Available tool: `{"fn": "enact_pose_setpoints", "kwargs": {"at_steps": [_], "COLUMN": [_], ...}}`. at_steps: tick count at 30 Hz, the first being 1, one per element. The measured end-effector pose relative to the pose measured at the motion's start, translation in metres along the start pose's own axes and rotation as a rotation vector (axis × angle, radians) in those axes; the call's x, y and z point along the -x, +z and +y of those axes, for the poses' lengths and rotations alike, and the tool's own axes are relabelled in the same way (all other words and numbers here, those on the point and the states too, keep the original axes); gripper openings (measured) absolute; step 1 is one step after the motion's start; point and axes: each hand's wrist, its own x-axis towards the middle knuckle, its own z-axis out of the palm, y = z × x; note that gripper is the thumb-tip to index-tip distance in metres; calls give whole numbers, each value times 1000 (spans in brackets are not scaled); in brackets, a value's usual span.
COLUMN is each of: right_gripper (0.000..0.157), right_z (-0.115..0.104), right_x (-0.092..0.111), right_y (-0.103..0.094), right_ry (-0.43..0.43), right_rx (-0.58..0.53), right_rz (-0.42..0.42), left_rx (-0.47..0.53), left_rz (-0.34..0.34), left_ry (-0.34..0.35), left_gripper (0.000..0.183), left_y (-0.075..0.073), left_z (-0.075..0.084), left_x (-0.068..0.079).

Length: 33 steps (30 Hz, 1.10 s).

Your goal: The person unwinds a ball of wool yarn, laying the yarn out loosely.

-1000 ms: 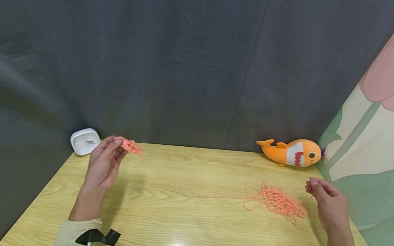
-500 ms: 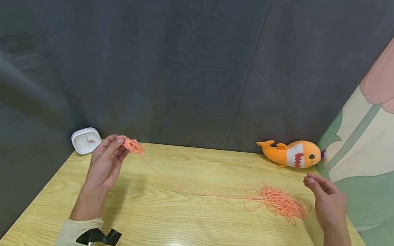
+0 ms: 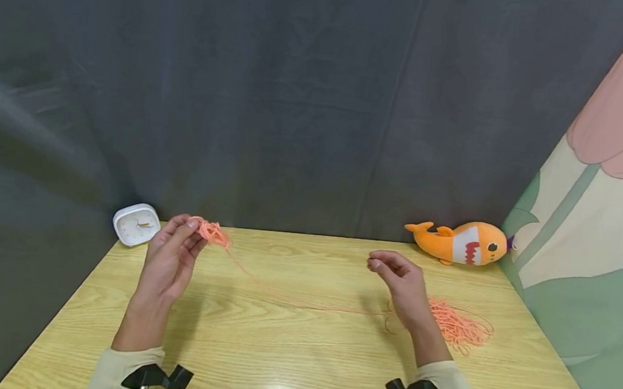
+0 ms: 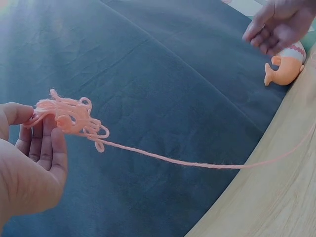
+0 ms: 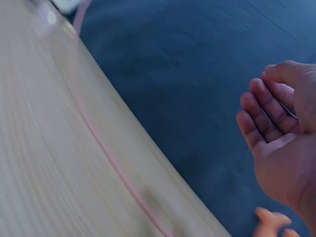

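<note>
At the left, my left hand [image 3: 167, 262] pinches a small tangled bundle of coral yarn [image 3: 215, 234] between thumb and fingers, above the table. In the left wrist view the loops of the yarn bundle [image 4: 74, 116] stick out past the fingertips. A single strand [image 3: 330, 309] sags from it across the table towards a larger loose yarn pile [image 3: 460, 328] on the right. My right hand [image 3: 403, 287] is raised left of that pile and partly covers it. Seen from the right wrist, the right hand [image 5: 286, 123] has loosely bent fingers and holds nothing.
A white clock [image 3: 136, 224] stands at the table's back left corner. An orange plush shark [image 3: 461, 243] lies along the back right edge. Behind the wooden table [image 3: 277, 350] hangs a dark curtain [image 3: 296, 108]; a floral cloth [image 3: 596, 272] hangs at the right.
My right hand has moved left from beyond the yarn pile to in front of its left end, and a strand it pinched earlier is gone from its fingers. The left hand barely moves.
</note>
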Motion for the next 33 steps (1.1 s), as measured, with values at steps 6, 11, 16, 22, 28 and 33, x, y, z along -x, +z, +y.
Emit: {"fn": "enact_pose_setpoints", "kwargs": {"at_steps": [6,11,16,22,28,33], "right_gripper": [28,28,26,28,21,22], "right_z": [10,13,18,22,26,24], "right_x": [-10,-13,-15,-15,-11,-9], "right_y": [70,118,151,174,180,170], "right_ry": [8,82,101,108,120,104], "right_rx": [-44,-84,-56,10,59,60], "right_rz": [-103,-199,-271,-381,-433,-394], "left_rx": [16,46,62,55,42,5], "left_rz": [0,-26,-44,-44,-56,-72], "left_ry": [10,26,29,28,14,-2], "left_gripper": [16,15,16,19,16,13], "left_y": [1,3,3,4,2,1], "left_z": [3,6,6,7,7,6], "left_x": [1,1,1,3,3,3]}}
